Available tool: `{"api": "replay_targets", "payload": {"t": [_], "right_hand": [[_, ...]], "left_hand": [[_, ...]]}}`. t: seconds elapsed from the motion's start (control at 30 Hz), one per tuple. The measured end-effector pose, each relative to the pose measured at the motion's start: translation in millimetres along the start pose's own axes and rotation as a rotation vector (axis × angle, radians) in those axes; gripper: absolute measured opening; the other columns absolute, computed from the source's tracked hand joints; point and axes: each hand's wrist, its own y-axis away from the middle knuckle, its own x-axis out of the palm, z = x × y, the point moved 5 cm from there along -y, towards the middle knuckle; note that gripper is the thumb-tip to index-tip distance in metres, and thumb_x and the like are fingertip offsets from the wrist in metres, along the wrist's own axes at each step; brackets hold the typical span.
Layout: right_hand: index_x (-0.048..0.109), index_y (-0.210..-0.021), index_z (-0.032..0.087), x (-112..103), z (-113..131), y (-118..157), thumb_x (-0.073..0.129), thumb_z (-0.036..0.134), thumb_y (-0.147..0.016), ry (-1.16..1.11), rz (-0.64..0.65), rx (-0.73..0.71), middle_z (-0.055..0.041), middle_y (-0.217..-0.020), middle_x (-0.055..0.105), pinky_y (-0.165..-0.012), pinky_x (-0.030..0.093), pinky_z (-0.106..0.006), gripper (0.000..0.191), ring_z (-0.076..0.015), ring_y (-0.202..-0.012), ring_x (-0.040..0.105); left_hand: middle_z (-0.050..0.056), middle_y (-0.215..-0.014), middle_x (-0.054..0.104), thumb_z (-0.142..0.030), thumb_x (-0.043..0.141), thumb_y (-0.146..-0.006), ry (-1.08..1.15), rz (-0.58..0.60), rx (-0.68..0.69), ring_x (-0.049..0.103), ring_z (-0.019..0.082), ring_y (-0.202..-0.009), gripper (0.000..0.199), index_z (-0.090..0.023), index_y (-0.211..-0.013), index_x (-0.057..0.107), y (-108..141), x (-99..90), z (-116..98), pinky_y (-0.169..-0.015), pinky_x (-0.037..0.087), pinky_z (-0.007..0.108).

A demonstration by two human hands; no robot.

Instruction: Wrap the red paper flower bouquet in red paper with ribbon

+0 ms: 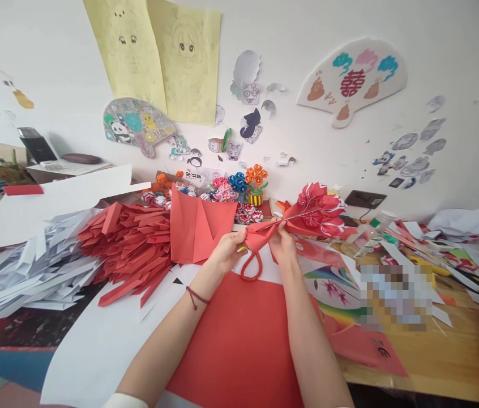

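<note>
Together, hands (227,248) (282,241) hold bouquet (318,207); striped pot (255,198) (orange flowers (256,175)).

Spray of red-and-white paper flowers (320,198): held by the right hand (285,242), laid against red wrapping paper (260,230); the paper's narrower end is pinched by the fingers of the left hand (225,252). Loop of red cord (251,279): seen just below, between both hands. Large red sheet (239,340): spread beneath the forearms, over a white sheet (90,351). Red folded strips (131,241): heaped at left, beside piled white folded strips (31,266). Creased red sheet (201,229): placed behind the left hand. Striped pot (255,198): filled with orange flowers (256,174). Wooden tabletop (456,362): partly covered by scraps at right. Wall (273,28): hung with two yellow drawings (191,68) and two decorated fans (362,65).
</note>
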Motion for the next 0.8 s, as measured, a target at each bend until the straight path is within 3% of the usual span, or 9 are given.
{"api": "replay_targets", "payload": {"t": [0.17,0.3,0.4,0.5,0.7,0.8], "right_hand": [[0.062,-0.079,0.023,4.6,-3.2,0.7,0.079,0.039,-0.067,-0.017,0.008,0.023,0.0049,-0.08,0.059,-0.078,0.047,-0.024,0.026,-0.0105,-0.077,0.055],[0.061,-0.076,0.022,2.2,1.4,0.1,0.078,0.04,-0.067,0.014,-0.003,0.001,0.0038,-0.079,0.057,-0.077,0.047,-0.025,0.026,-0.0109,-0.076,0.054],[0.061,-0.073,0.021,1.0,3.7,0.6,0.077,0.04,-0.068,0.078,0.009,-0.017,0.0023,-0.078,0.055,-0.075,0.047,-0.026,0.025,-0.0119,-0.077,0.053],[0.062,-0.075,0.021,1.1,2.2,1.7,0.077,0.039,-0.069,0.092,0.009,-0.021,0.002,-0.079,0.055,-0.075,0.047,-0.026,0.024,-0.0121,-0.078,0.052],[0.061,-0.072,0.021,5.5,-2.5,2.5,0.076,0.04,-0.069,0.094,0.03,0.004,0.0024,-0.076,0.053,-0.07,0.047,-0.025,0.025,-0.0117,-0.074,0.052],[0.058,-0.069,0.021,8.8,-5.8,3.0,0.076,0.041,-0.069,0.052,0.058,0.048,0.0035,-0.072,0.052,-0.066,0.047,-0.023,0.027,-0.0105,-0.068,0.05]], "left_hand": [[0.001,-0.063,0.055,-0.047,0.074,-0.066,0.109,0.003,-0.036,0.049,0.009,-0.059,0.036,-0.014,-0.066,0.06,-1.1,-0.1,3.1,-0.056,0.04,0.022],[0.002,-0.064,0.058,-0.054,0.069,-0.069,-0.09,-0.022,0.031,0.05,0.01,-0.058,0.042,-0.012,-0.071,0.065,5.8,2.5,-10.1,-0.051,0.036,0.021],[0.001,-0.057,0.056,-0.052,0.074,-0.063,-0.28,-0.081,0.125,0.046,0.009,-0.053,0.041,-0.011,-0.066,0.067,12.2,4.0,-21.6,-0.05,0.033,0.022],[-0.001,-0.053,0.054,-0.048,0.077,-0.06,-0.319,-0.116,0.201,0.042,0.008,-0.052,0.038,-0.012,-0.06,0.066,15.1,3.0,-26.6,-0.051,0.031,0.022],[0.003,-0.064,0.058,-0.044,0.079,-0.059,-0.079,-0.004,-0.03,0.047,0.008,-0.058,0.037,-0.01,-0.069,0.068,8.7,-1.3,-7.5,-0.056,0.036,0.022],[0.001,-0.059,0.054,-0.043,0.081,-0.058,-0.038,0.027,-0.026,0.044,0.007,-0.055,0.036,-0.01,-0.066,0.067,4.7,-1.8,-2.8,-0.054,0.035,0.021]]}}
